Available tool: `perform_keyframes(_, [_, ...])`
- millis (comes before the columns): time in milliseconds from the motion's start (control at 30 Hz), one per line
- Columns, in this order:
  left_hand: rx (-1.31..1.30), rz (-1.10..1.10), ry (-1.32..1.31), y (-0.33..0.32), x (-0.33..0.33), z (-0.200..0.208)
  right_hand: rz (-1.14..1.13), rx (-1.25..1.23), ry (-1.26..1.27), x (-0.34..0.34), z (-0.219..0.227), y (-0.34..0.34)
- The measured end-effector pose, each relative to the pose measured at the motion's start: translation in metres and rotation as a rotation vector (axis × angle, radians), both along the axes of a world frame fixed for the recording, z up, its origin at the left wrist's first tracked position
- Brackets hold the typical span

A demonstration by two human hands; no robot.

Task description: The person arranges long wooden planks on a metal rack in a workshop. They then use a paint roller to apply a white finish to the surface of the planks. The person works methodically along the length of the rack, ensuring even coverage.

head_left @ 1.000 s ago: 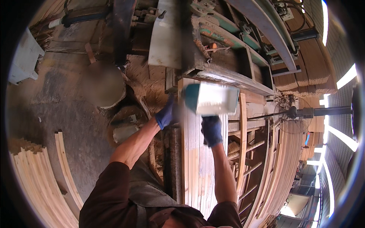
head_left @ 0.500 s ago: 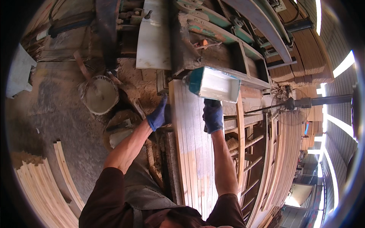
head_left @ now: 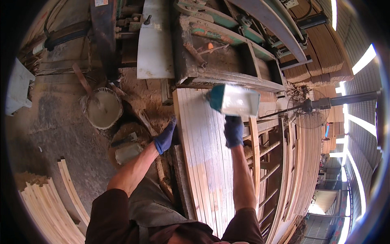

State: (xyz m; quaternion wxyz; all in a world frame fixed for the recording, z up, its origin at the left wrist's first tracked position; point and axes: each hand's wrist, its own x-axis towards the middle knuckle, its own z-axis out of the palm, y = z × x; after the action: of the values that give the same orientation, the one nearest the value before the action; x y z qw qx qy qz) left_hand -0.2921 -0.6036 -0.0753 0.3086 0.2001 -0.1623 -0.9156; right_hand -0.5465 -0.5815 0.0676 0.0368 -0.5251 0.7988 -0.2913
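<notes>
My right hand (head_left: 234, 132), in a dark blue glove, is closed around the underside of a teal open-sided container (head_left: 216, 99) with a white-coated inside. It is held above the right side of a row of pale wood strips (head_left: 199, 154) laid edge to edge. A wet whitish film covers the strips' far part, while bare wood shows nearer me at the left. Beside the strips' left edge is my left hand (head_left: 165, 136), also gloved, fingers stretched forward and holding nothing visible.
A bucket of whitish liquid (head_left: 103, 109) with a stick in it stands at the left. Green machine framing (head_left: 227, 32) and a pale panel (head_left: 156, 53) lie beyond the strips. Long boards (head_left: 302, 162) are stacked at right, near a fan (head_left: 308, 106). More strips (head_left: 44, 207) lie lower left.
The container and my right hand have moved rightward across the strips and a little nearer me. My left hand has drawn slightly back along the left edge. The whole view has shifted slightly.
</notes>
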Motion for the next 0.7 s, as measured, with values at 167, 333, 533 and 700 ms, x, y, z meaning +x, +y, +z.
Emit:
perform_keyframes(167, [-0.068, 0.040, -0.054, 0.001, 0.016, 0.012, -0.034, 0.090, -0.024, 0.017, 0.003, -0.022])
perform_keyframes(333, [-0.091, 0.084, -0.102, 0.004, 0.015, 0.000, 0.086, 0.033, -0.001, -0.005, 0.007, 0.037])
perform_keyframes(533, [0.000, 0.068, -0.079, 0.006, 0.005, -0.023, -0.040, 0.022, -0.444, -0.003, 0.005, -0.052])
perform_keyframes(700, [0.020, -0.017, -0.080, 0.004, 0.011, -0.004, 0.158, 0.135, -0.466, 0.015, 0.025, -0.022])
